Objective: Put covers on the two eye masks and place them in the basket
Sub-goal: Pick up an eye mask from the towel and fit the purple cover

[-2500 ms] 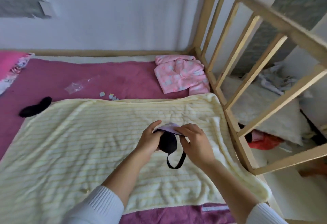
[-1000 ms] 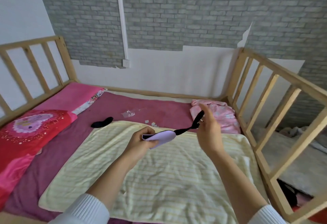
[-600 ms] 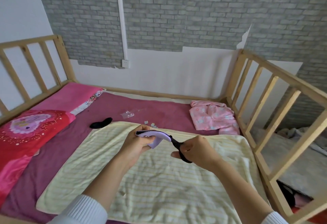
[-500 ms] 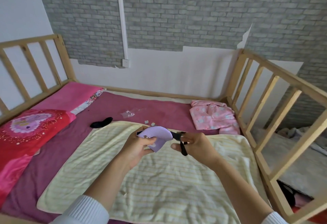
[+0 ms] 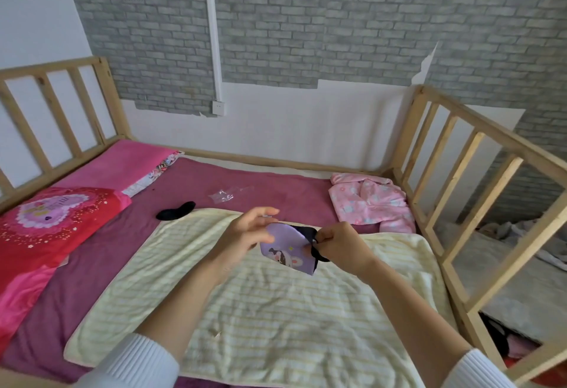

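Note:
A lilac eye-mask cover [image 5: 287,249] with a cartoon figure printed on it hangs in the air over the yellow striped blanket [image 5: 276,311]. The black eye mask [image 5: 308,232] pokes out of its right side, its strap drooping below. My left hand [image 5: 248,239] pinches the cover's left edge. My right hand [image 5: 337,245] grips the black mask and strap at the cover's right edge. A second black eye mask [image 5: 176,214] lies bare on the maroon sheet, far left of my hands. No basket is in view.
A crumpled clear plastic bag [image 5: 224,196] lies on the maroon sheet behind the blanket. Folded pink pyjamas [image 5: 371,200] sit by the right wooden rail [image 5: 478,173]. A red pillow [image 5: 46,228] is at the left. A grey brick wall stands behind the bed.
The view rose from looking down at the blanket to the whole bed. The cover has turned so its printed face shows, and my right hand has come in to the cover's right edge.

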